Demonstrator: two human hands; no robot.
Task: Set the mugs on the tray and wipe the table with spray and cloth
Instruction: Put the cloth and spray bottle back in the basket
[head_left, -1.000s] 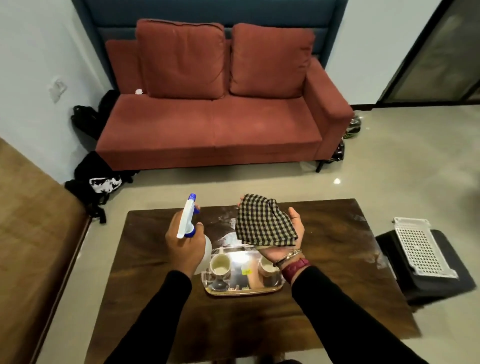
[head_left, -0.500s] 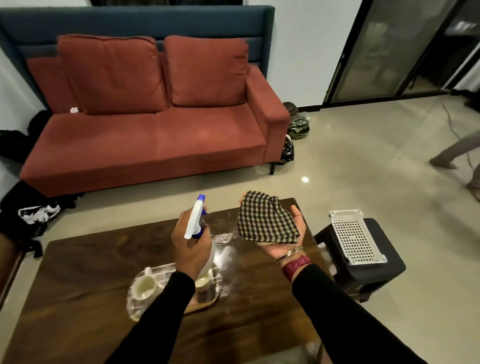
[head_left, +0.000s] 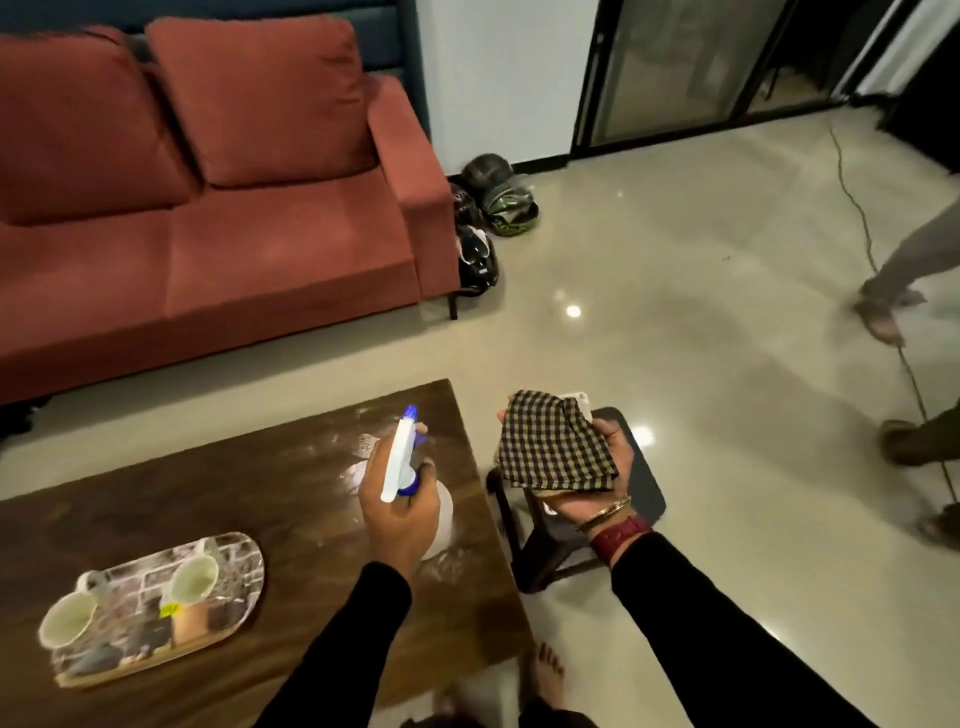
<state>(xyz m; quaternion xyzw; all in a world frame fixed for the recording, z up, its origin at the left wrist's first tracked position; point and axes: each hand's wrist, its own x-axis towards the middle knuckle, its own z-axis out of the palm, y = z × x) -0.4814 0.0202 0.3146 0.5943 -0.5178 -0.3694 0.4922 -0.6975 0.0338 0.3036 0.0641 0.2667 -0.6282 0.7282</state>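
Note:
Two pale mugs, one at the left (head_left: 67, 619) and one further right (head_left: 193, 578), stand on a shiny oval tray (head_left: 244, 597) at the near left of the dark wooden table (head_left: 249, 499). My left hand (head_left: 397, 512) grips a white spray bottle (head_left: 400, 457) with a blue nozzle above the table's right end, where wet patches glisten. My right hand (head_left: 597, 478) holds a folded checked cloth (head_left: 553, 449) palm-up, just past the table's right edge.
A red sofa (head_left: 208, 208) stands beyond the table. A black stool (head_left: 639, 483) sits under my right hand. Helmets (head_left: 493, 208) lie by the sofa's arm. Another person's legs (head_left: 898, 280) and a cable are on the floor at right. My bare foot (head_left: 545, 675) shows below.
My view has swung right, so the tray and mugs now sit far left. Both hands have shifted toward the table's right end, the cloth now beyond the edge over the stool.

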